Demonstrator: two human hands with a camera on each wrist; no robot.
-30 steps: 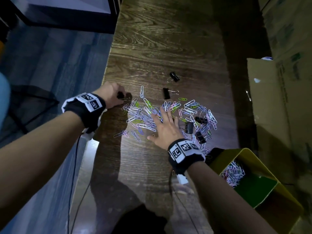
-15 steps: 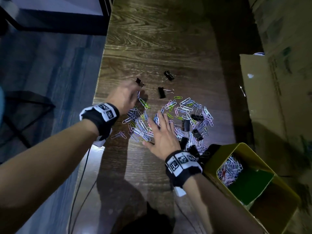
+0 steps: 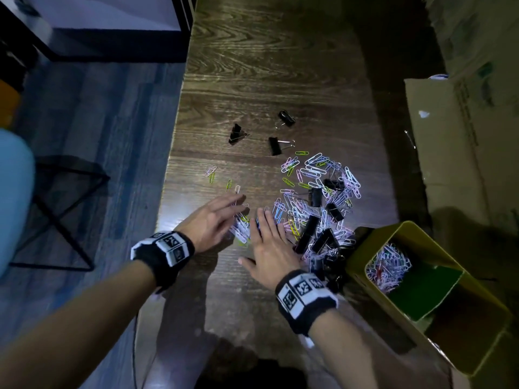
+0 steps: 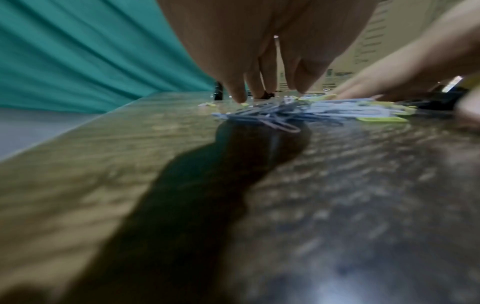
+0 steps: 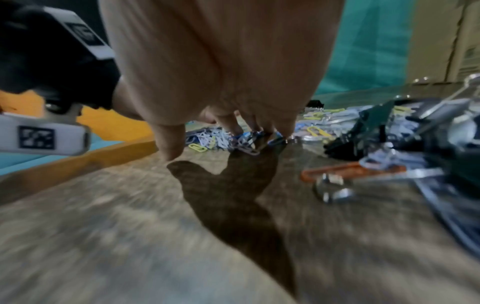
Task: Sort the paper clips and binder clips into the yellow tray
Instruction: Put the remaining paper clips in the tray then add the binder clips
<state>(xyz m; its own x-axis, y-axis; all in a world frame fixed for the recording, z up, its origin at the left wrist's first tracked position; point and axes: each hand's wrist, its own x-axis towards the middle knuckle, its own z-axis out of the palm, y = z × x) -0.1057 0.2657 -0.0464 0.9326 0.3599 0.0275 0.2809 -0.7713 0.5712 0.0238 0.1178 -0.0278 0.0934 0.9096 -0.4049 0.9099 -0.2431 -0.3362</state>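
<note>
Since a moment ago the left hand [image 3: 214, 221] has left the far black binder clip [image 3: 236, 133], which now lies alone on the dark wood-grain table [image 3: 269, 66], and come back beside the right hand [image 3: 269, 248]. Both hands lie flat with fingers straight, grasping nothing, a small heap of coloured wire paper clips [image 3: 241, 228] between them; the wrist views are blurred, so whether the fingertips press the clips or merely brush them is hard to say. The main spread of paper clips [image 3: 317, 175] lies just right of the right hand, with black binder clips [image 3: 316, 196] mixed in. Two more binder clips [image 3: 286, 118] rest farther out. The yellow metal tray [image 3: 362, 265] stands at the near right, touching the pile's edge, with paper clips heaped in one compartment. A brown cardboard box [image 3: 449, 153] sits beyond it.
</note>
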